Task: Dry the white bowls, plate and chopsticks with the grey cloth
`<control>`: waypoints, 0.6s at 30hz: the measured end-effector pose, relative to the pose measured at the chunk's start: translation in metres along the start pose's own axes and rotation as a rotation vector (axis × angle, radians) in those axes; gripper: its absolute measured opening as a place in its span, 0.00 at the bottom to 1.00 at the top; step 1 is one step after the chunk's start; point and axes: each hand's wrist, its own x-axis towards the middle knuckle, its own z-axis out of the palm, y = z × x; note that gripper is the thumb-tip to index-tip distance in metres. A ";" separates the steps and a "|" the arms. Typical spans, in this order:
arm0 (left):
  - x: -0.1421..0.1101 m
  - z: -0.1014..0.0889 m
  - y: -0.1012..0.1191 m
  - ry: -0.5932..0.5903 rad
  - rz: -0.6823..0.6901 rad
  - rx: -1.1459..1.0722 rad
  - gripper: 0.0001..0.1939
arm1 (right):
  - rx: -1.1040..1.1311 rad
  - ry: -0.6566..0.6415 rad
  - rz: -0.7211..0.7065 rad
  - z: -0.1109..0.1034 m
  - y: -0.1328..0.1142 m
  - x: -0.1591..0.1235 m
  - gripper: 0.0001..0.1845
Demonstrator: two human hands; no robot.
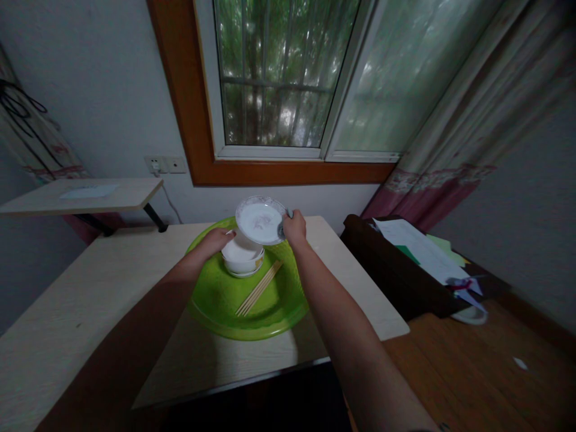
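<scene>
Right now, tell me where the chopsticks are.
In the head view, the chopsticks lie in the green basin, right of the bowls.

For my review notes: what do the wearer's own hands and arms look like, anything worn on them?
The left hand and right hand wear no gloves. No sleeve, watch or bracelet shows on either forearm. Rings: too small to tell.

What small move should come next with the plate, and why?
I'd probably ease the right hand slightly rightward before lowering the plate: in this view it overlaps the stacked bowls, at whose rim the left hand is, and I can't tell whether they touch.
</scene>
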 end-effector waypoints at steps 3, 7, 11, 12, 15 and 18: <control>0.001 -0.001 0.000 0.004 -0.082 0.015 0.22 | 0.006 -0.006 -0.005 0.000 -0.001 -0.002 0.08; 0.001 -0.002 0.001 0.007 -0.107 0.000 0.21 | 0.014 -0.013 -0.002 0.001 -0.002 -0.002 0.08; 0.002 -0.002 0.003 0.041 -0.077 0.012 0.24 | 0.023 -0.022 0.001 0.001 -0.002 -0.002 0.08; 0.002 -0.003 0.003 0.045 -0.068 0.016 0.24 | 0.026 -0.025 0.002 0.002 -0.002 -0.001 0.08; 0.002 -0.004 0.003 0.038 -0.053 0.007 0.25 | 0.039 -0.034 0.008 0.004 0.001 0.001 0.08; 0.001 -0.003 0.001 0.035 -0.062 -0.001 0.24 | 0.060 -0.047 0.013 0.009 0.005 0.006 0.08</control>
